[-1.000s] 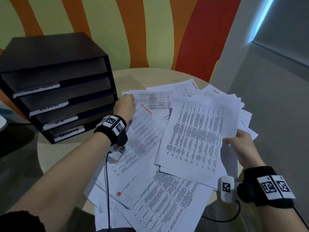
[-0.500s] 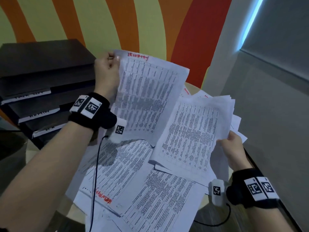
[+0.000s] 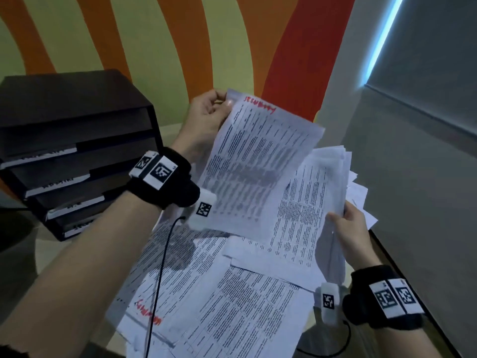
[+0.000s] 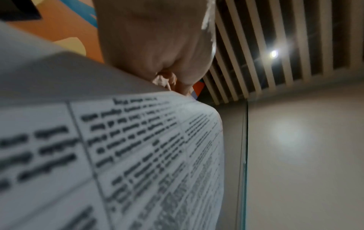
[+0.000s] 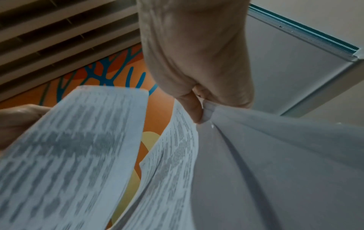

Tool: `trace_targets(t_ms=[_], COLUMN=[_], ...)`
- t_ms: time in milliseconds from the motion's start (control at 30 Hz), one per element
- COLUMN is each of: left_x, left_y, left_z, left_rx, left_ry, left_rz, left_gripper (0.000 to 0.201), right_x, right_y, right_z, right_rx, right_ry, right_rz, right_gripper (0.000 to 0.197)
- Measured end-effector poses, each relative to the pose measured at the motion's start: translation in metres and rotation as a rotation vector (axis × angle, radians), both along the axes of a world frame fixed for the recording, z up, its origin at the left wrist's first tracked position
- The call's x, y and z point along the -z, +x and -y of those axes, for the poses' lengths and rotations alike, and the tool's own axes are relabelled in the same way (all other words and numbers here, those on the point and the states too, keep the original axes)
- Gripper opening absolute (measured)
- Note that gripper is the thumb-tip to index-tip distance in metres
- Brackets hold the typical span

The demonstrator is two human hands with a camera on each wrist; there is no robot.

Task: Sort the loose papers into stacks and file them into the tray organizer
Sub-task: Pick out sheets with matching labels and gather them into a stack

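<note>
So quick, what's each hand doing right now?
Left hand: pinching the top corner of one lifted sheet.
Right hand: gripping a bundle of papers.

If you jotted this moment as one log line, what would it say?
left hand: pinches red-marked sheet, raised | right hand: grips paper stack | tray organizer: labelled | loose papers: on table

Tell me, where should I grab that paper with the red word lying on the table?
Probably pinch the sheet with red writing at its near-left corner, coming from your side. That corner lies bare on the loose papers; other sheets and the left hand's cable cover the rest.
</note>
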State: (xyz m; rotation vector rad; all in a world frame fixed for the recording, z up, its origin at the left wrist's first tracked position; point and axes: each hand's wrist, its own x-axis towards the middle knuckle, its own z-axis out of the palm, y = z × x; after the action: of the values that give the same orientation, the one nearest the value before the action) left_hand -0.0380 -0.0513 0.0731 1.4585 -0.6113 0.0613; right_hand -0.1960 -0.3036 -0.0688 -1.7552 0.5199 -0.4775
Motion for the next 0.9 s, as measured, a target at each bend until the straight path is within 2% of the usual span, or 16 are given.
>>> trace_targets(t_ms=[100, 167, 267, 333, 433, 533, 600, 667, 700, 767, 833, 900], left_x=[-0.007, -0.001, 0.027, 0.059, 0.100, 0.121, 0.126, 0.117, 0.108, 0.083, 0.052, 0.022], left_y=[0.006, 0.014, 0.023, 0.024, 0.025, 0.023, 0.020, 0.016, 0.017, 0.017, 0.017, 0.015], left_z=[0.006, 0.009, 0.021, 0.030, 0.042, 0.050, 0.053, 0.052, 0.048, 0.038, 0.029, 0.020], left_rx=[0.030, -0.047, -0.290, -0.389, -0.384, -0.361, -0.319, -0.214, -0.135, 0.003, 0.059, 0.067], left_ry=[-0.101, -0.112, 0.110, 0.224, 0.293, 0.339, 0.258, 0.153, 0.122, 0.106, 0.096, 0.015], left_rz=[-0.111, -0.181, -0.198, -0.256, -0.350, -0.378, -0.388, -0.416, -0.409, -0.277, -0.103, -0.004], left_gripper=[0.013, 0.015, 0.016, 0.016, 0.020, 0.013, 0.015, 0.024, 0.032, 0.041, 0.027, 0.018], right_x=[-0.001, -0.003, -0.008, -0.013, -0.022, -0.024, -0.023, -0.028, -0.033, -0.052, -0.076, -0.096], right_y=[0.001, 0.001, -0.001, -0.002, 0.000, 0.004, 0.005, 0.005, 0.006, 0.009, 0.012, 0.013], right_z=[0.000, 0.001, 0.003, -0.001, -0.013, -0.021, -0.025, -0.026, -0.026, -0.029, -0.035, -0.046], right_rx=[0.016, 0.017, -0.025, -0.073, -0.120, -0.110, -0.165, -0.187, -0.163, -0.109, -0.068, -0.062], right_ry=[0.037, 0.068, 0.124, 0.174, 0.238, 0.296, 0.186, 0.001, -0.066, -0.138, -0.195, -0.195], right_rz=[-0.005, 0.001, 0.026, 0.049, 0.091, 0.071, 0.026, 0.012, 0.024, 0.136, 0.328, 0.510], right_gripper=[0.029, 0.030, 0.033, 0.030, 0.019, 0.034, 0.035, 0.021, 0.022, 0.021, 0.017, 0.018])
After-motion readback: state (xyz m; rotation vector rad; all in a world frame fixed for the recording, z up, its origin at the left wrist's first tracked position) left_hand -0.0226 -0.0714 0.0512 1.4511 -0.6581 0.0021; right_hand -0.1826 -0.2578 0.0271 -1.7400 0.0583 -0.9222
